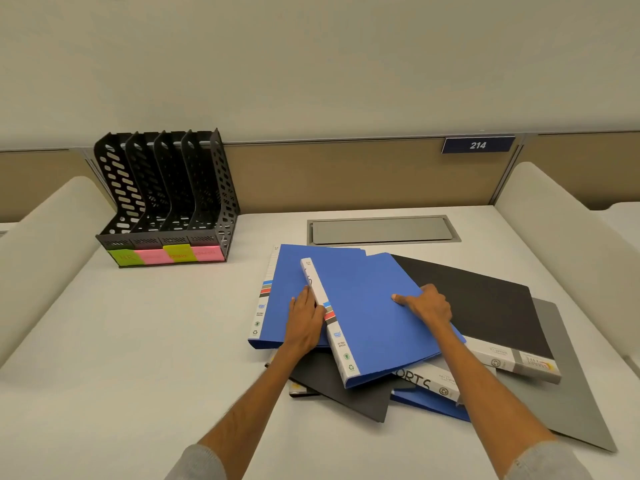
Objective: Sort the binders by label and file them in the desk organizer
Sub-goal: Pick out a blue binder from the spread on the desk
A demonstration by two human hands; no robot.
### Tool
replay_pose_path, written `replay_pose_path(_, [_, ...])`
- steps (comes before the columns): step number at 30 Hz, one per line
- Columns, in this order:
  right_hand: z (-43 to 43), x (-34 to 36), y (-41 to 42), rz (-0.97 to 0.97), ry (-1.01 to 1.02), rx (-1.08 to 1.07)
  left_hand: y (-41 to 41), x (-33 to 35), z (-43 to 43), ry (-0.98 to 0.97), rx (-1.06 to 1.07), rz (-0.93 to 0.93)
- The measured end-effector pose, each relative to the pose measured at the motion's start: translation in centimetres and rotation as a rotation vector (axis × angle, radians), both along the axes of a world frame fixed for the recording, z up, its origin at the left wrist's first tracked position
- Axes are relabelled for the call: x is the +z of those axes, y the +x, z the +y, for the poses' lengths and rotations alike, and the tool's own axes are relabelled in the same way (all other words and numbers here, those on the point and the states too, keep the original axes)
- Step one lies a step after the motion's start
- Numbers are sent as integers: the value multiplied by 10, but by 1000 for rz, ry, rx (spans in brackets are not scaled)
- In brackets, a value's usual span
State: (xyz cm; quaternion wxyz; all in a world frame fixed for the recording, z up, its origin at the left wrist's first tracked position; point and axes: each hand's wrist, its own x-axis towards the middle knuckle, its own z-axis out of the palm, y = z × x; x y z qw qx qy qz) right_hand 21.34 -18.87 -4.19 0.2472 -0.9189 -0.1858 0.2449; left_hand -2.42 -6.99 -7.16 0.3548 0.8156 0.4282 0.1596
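a: where's the blue binder (367, 306)?
b: atop a black binder (485, 299) on the surface (138, 341); left hand (306, 320) fingers (304, 296) flat along its spine, right hand (427, 304) gripping the cover edge
a: handling?
b: light, stiff, likely slick; lift by the spine

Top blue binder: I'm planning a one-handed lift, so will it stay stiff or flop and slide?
Probably fairly stiff: the top blue binder has a flat cover and boxy white spine. It looks thin, so likely light. Lying askew on the other binders, its smooth cover may slide.
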Motion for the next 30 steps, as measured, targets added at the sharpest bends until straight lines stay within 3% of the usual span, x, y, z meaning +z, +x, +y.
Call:
replay_pose_path(6, [6, 4, -2, 86, 47, -64, 13, 38, 1, -444, 174, -507])
replay_pose_path(9, [10, 3, -3, 176, 170, -116, 17, 60, 15, -580, 218, -638])
replay_pose_path(13, [23, 14, -1, 485, 441, -209, 24, 89, 22, -657, 229, -747])
replay_pose_path(20, [48, 41, -1, 614, 483, -156, 59, 158, 18, -563, -39, -818])
replay_pose_path(30, [70, 79, -14, 674, 591, -144, 78, 194, 10, -369, -120, -879])
